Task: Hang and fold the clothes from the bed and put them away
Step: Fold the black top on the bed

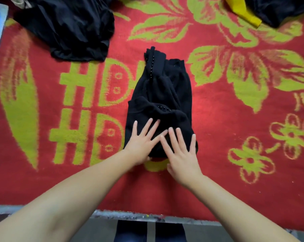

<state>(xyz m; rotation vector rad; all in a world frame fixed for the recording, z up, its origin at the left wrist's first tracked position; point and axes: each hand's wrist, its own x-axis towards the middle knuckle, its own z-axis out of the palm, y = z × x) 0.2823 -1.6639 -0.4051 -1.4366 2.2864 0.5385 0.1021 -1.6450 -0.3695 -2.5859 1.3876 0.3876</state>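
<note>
Nearest you, the bed edge (147,217) runs across the bottom of the view, with your dark trousers (130,232) below it. Your two bare forearms reach forward over the red and green blanket (217,137). Your left hand (140,145) lies flat on the near left part of the folded black garment (158,102), fingers straight and spread, gripping nothing. Your right hand (180,154) lies flat just beside it on the near right part, fingers likewise straight and spread; the fingertips of both hands nearly meet. The garment sits at the centre of the blanket, narrowing away from you, with a row of small beads (150,67) along its left fold. Farther off, a crumpled black garment (69,28) lies at the upper left. At the upper right, a yellow cloth (242,11) lies against another dark garment (278,9).
</note>
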